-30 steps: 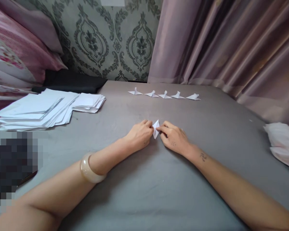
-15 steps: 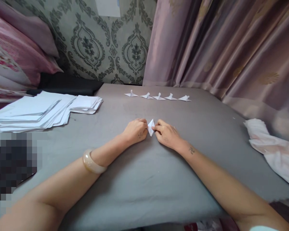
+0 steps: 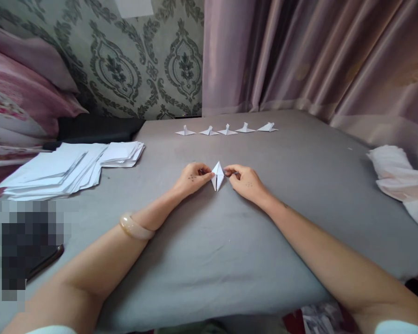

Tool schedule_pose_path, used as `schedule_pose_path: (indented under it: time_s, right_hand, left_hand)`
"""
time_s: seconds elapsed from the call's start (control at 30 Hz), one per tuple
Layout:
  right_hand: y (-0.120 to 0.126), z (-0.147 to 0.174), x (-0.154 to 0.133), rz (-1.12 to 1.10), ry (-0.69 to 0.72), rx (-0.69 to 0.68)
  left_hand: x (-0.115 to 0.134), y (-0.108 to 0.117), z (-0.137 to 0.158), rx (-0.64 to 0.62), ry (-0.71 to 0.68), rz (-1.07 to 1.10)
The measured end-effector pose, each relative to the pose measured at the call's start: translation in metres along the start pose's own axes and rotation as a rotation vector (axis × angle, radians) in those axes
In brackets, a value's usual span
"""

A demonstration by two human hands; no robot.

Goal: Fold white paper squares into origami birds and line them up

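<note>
A small piece of folded white origami paper [image 3: 218, 174], shaped like a narrow diamond with a slit down its lower half, is held up between my hands. My left hand [image 3: 195, 177] pinches its left edge between thumb and fingers. Close by the right edge is my right hand [image 3: 244, 180], its fingers bent and thumb a little apart; it does not appear to grip the paper. Beyond my hands, several folded paper birds [image 3: 227, 131] stand in a row on the grey cloth-covered table [image 3: 209, 250].
Stacks of white paper sheets [image 3: 52, 171] and a pile of smaller squares [image 3: 122, 154] lie at the left. A black folded item [image 3: 101, 128] sits behind them. White cloth [image 3: 397, 171] lies at the right edge. Curtains [image 3: 299, 60] hang along the back right.
My right hand has let go of the folded paper and moved slightly off its edge. The paper's slit lower half now shows more fully. The camera view has shifted a little.
</note>
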State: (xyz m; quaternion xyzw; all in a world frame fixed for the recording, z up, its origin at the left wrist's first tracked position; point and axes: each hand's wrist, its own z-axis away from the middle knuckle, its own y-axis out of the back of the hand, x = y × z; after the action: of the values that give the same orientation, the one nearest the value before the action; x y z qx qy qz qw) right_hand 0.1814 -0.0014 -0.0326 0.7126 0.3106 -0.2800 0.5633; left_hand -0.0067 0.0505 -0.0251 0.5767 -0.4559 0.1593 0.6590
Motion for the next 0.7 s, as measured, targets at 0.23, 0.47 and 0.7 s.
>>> schedule_pose_path:
  time_s: [0.23,0.47,0.7]
  right_hand:
    - [-0.001,0.001,0.000,-0.134,0.012,0.130]
    - [0.006,0.013,-0.018,-0.258,0.131,0.273]
    - [0.010,0.019,-0.026,-0.234,0.312,0.252]
  left_hand:
    - [-0.002,-0.005,0.000,0.083,0.035,0.356]
    - [0.016,-0.002,0.010,0.299,-0.242,0.519]
    - [0.022,-0.005,0.018,0.273,-0.415,0.434]
